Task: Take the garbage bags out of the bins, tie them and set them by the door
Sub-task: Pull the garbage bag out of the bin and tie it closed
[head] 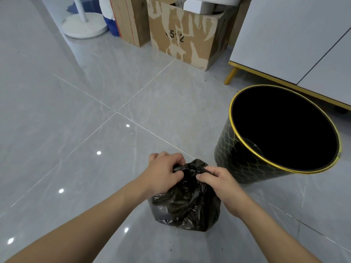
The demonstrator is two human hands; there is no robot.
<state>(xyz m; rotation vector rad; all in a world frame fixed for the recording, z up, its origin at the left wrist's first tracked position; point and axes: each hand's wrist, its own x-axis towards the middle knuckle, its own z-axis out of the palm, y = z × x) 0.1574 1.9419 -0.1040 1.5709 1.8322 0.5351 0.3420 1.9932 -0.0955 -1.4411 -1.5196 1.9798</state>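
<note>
Bag (187,204) sits on the floor beside the emptied bin (237,160); left hand (163,171) and right hand (221,182) both pinch its gathered neck, knot unfinished, carrying to the door left.

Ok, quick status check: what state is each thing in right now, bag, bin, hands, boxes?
Garbage bag: out of the bin, standing on the floor, neck gathered, knot not clearly finished.
Bin: upright, unlined, inside looks dark and empty.
Left hand: grip closed on the bag's neck.
Right hand: grip closed on the bag's neck.
Cardboard box: open-topped, items inside, surface torn.
</note>
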